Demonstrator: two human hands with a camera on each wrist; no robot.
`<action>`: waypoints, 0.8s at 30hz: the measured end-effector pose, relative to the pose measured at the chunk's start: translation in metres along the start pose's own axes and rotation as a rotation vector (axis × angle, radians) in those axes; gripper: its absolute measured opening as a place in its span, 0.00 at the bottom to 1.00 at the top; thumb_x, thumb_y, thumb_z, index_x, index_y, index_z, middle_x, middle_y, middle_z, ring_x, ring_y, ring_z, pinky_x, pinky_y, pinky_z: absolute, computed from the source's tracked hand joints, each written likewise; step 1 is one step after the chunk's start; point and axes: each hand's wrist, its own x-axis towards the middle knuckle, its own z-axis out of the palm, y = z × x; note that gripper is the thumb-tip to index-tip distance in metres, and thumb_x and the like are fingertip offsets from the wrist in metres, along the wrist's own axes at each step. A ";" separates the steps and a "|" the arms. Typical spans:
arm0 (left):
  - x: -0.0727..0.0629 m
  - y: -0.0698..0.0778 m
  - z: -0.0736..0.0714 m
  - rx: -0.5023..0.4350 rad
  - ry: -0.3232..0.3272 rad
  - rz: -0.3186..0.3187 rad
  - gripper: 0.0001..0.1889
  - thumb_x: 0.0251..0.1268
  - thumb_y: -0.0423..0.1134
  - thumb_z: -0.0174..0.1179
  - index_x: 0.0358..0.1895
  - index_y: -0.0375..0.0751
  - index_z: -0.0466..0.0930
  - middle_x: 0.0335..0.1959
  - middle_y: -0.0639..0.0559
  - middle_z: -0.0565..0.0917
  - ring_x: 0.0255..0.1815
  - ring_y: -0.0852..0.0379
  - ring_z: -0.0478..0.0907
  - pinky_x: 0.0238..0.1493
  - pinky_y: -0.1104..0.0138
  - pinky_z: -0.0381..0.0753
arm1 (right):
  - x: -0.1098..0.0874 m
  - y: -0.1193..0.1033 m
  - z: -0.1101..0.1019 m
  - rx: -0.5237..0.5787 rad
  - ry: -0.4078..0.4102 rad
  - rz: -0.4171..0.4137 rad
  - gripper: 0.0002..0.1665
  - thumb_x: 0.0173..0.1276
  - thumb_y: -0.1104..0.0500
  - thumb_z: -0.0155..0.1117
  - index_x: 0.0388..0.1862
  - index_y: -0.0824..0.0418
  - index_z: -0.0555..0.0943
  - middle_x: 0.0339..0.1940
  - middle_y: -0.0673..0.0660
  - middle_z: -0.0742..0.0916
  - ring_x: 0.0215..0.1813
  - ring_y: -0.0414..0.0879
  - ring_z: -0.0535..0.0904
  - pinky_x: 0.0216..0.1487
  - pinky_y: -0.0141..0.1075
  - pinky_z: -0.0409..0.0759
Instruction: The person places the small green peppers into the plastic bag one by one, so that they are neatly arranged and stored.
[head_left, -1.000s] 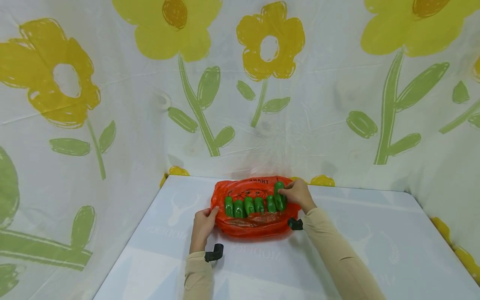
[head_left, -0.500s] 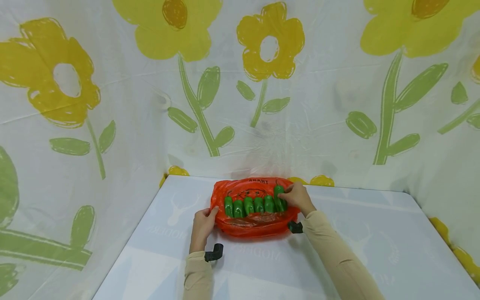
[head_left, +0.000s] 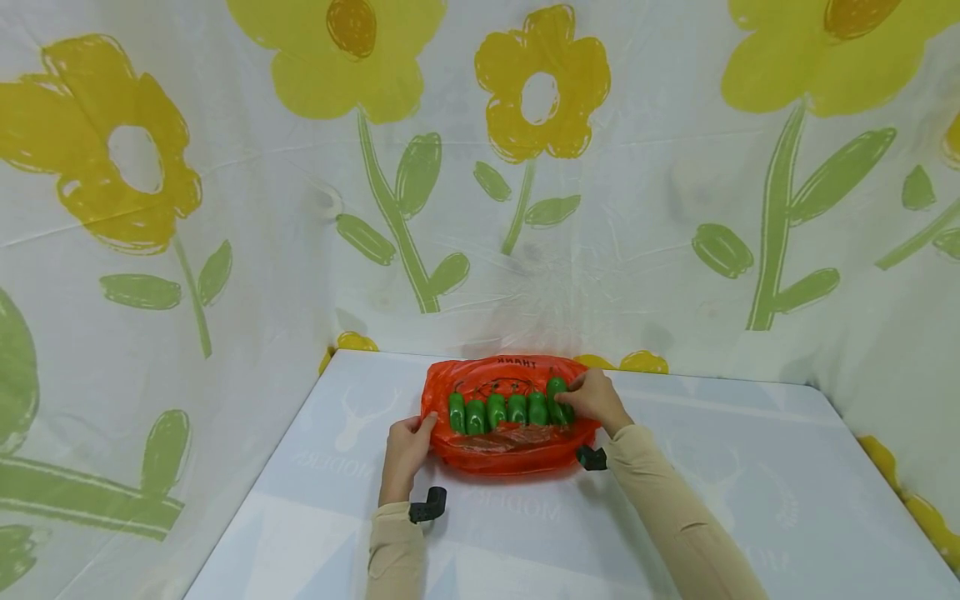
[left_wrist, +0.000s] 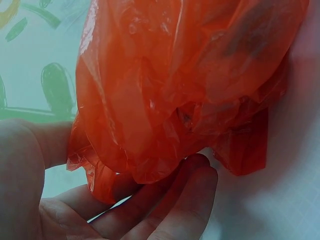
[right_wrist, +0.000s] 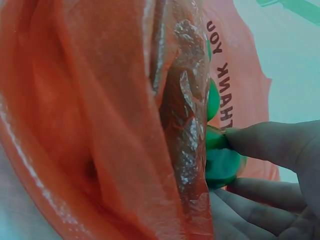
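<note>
A red plastic bag (head_left: 487, 464) with dark printed lettering lies on the table, its mouth spread wide. Several green peppers (head_left: 497, 412) stand side by side in a row in it, stems up, their lower ends behind the bag's brownish crinkled front part (right_wrist: 187, 135). At the right end of the row, my right hand (head_left: 597, 398) pinches one pepper (head_left: 556, 390) between thumb and fingers; its top rises above the others. My left hand (head_left: 406, 450) grips the bag's left edge, and in the left wrist view its thumb and fingers (left_wrist: 187, 200) are around the gathered plastic.
The pale table (head_left: 720, 500) extends in front of the bag and to both sides. Behind it hangs a white curtain (head_left: 637, 250) printed with yellow flowers. A black camera mount (head_left: 429, 505) sits on the left wrist, another (head_left: 592, 457) on the right.
My right hand has come down a little with the pepper, which now sits lower in the row. The pepper beside it has shifted slightly left. My left hand stays at the bag's edge.
</note>
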 end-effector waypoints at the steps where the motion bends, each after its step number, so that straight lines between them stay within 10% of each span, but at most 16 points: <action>1: 0.000 0.000 0.000 0.000 -0.001 -0.001 0.26 0.78 0.52 0.54 0.59 0.31 0.83 0.37 0.45 0.83 0.37 0.54 0.77 0.35 0.71 0.76 | 0.000 0.000 0.000 0.002 -0.003 0.004 0.21 0.64 0.55 0.75 0.46 0.73 0.88 0.45 0.68 0.91 0.42 0.52 0.86 0.42 0.43 0.87; 24: -0.001 0.001 -0.001 -0.003 -0.003 -0.014 0.26 0.79 0.52 0.54 0.61 0.30 0.82 0.39 0.43 0.84 0.38 0.53 0.76 0.36 0.71 0.77 | -0.004 0.001 0.002 -0.027 -0.014 -0.016 0.20 0.62 0.56 0.76 0.43 0.72 0.89 0.45 0.69 0.91 0.47 0.57 0.88 0.48 0.48 0.87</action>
